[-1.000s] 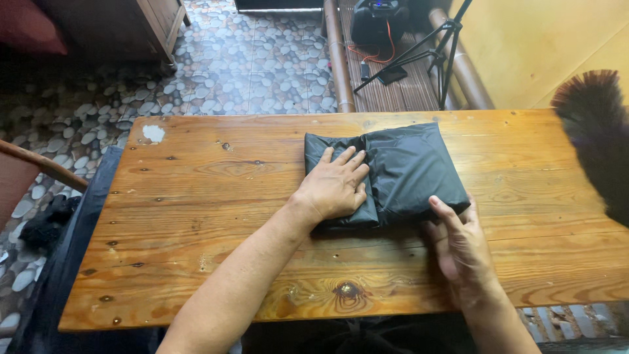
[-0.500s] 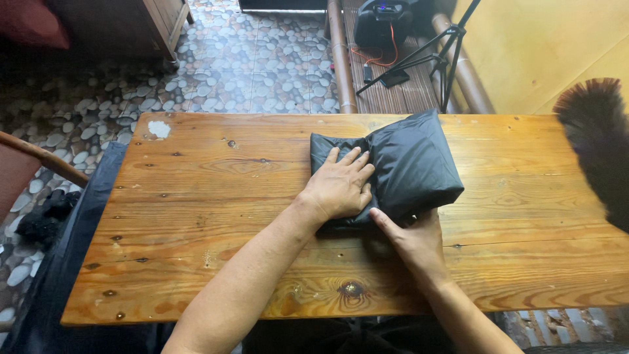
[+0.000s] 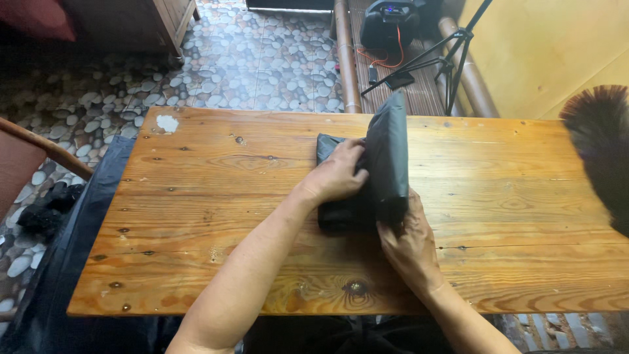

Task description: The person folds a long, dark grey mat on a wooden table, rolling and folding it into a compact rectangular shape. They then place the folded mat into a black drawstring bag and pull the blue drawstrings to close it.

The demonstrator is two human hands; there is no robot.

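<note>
A dark grey cloth [image 3: 386, 157], partly folded, lies in the middle of a wooden table [image 3: 216, 190]. My left hand [image 3: 337, 174] presses flat on the cloth's left half, fingers spread against the fold. My right hand [image 3: 409, 239] grips the near right edge of the cloth and holds that half raised on end, standing almost upright above the left half. The lower layers of the cloth are hidden under my left hand and the raised flap.
A dark feather duster [image 3: 603, 151] reaches in over the table's right end. A tripod [image 3: 432, 59] and a black device [image 3: 393, 19] stand beyond the far edge. A chair [image 3: 26, 164] sits at the left, on a pebble-pattern floor [image 3: 262, 59].
My right hand slid from beside the cloth to its near edge, took hold and lifted the right half from flat to upright, swinging it leftward. My left hand stayed pressed on the cloth.
</note>
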